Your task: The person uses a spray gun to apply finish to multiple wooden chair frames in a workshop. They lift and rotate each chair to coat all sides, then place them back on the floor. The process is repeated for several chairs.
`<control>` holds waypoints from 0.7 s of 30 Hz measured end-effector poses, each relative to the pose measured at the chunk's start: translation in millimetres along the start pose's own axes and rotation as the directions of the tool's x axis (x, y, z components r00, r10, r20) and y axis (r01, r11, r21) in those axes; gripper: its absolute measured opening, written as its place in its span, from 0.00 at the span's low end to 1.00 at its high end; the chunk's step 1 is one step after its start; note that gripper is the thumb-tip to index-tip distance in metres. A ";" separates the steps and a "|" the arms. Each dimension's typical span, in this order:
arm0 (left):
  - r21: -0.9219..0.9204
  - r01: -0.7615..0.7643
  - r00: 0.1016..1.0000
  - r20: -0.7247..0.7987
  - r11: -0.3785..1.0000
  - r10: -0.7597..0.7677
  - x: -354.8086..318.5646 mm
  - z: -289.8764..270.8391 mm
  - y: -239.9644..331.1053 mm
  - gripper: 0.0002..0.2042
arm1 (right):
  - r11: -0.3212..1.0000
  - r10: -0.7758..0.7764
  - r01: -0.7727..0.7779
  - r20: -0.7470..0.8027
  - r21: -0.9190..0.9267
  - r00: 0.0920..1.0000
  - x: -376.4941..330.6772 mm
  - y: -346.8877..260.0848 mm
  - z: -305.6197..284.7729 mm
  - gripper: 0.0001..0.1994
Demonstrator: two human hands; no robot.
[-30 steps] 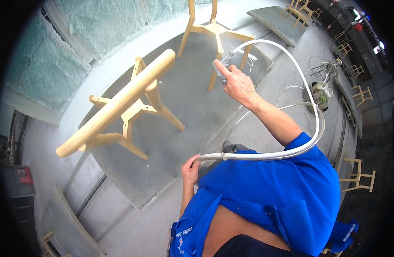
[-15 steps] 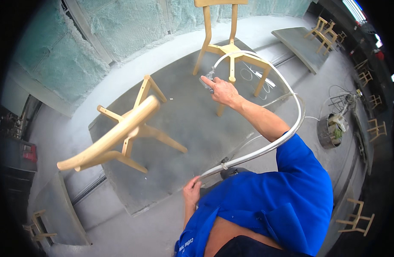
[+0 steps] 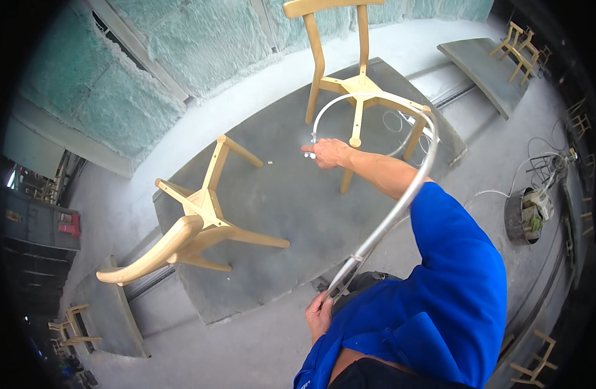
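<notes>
My right hand is closed around a small spray gun, held out over a grey platform between two wooden chair frames. A pale hose rises from the gun, loops over my right forearm and comes back toward my body. Down at the platform's near edge, my left hand is wrapped round that hose. The nearer chair frame stands to the left of the gun, its curved backrest toward me. Just beyond my right hand stands the farther chair frame, with crossed seat rails and no seat.
Pale blue-green filter sheeting covers the far wall. Another platform at the far right carries more chairs. A round bucket with hoses stands right of my arm. A further platform lies at lower left.
My view has shifted, so the chairs sit lower and farther right in the picture. The spray gun has moved left relative to the farther chair. My left hand still grips the hose.
</notes>
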State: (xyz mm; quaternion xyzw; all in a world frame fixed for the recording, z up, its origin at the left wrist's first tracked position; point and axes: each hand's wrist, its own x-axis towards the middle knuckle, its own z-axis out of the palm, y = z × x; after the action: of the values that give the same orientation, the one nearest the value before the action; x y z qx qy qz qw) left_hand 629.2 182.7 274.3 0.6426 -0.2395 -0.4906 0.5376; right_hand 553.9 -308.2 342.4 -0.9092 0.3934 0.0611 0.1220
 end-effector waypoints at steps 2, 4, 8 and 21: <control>0.037 -0.051 0.997 0.055 0.998 0.049 6.7 2.5 6.5 0.12 | 0.999 0.021 -0.022 -0.025 -0.032 0.999 -18.3 0.7 -27.8 0.32; 0.105 -0.131 0.985 0.128 0.986 0.117 18.0 5.7 16.5 0.13 | 0.997 0.023 -0.036 -0.168 -0.072 0.986 -41.2 4.1 -69.2 0.32; 0.204 -0.287 0.943 0.231 0.936 0.239 41.0 5.7 38.2 0.13 | 0.987 -0.071 -0.010 -0.500 -0.158 0.863 -90.4 -0.9 -146.7 0.29; 0.035 -0.394 0.848 0.399 0.918 0.349 66.3 12.0 44.4 0.13 | 0.958 0.013 -0.142 -0.456 -0.250 0.890 -201.6 12.6 -210.1 0.35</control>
State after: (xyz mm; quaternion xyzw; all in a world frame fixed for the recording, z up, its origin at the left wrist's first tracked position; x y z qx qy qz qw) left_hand 655.1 108.3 291.4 0.5052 -0.4880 -0.4788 0.5267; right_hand 410.2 -232.0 584.3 -0.8900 0.4347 -0.0913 -0.1030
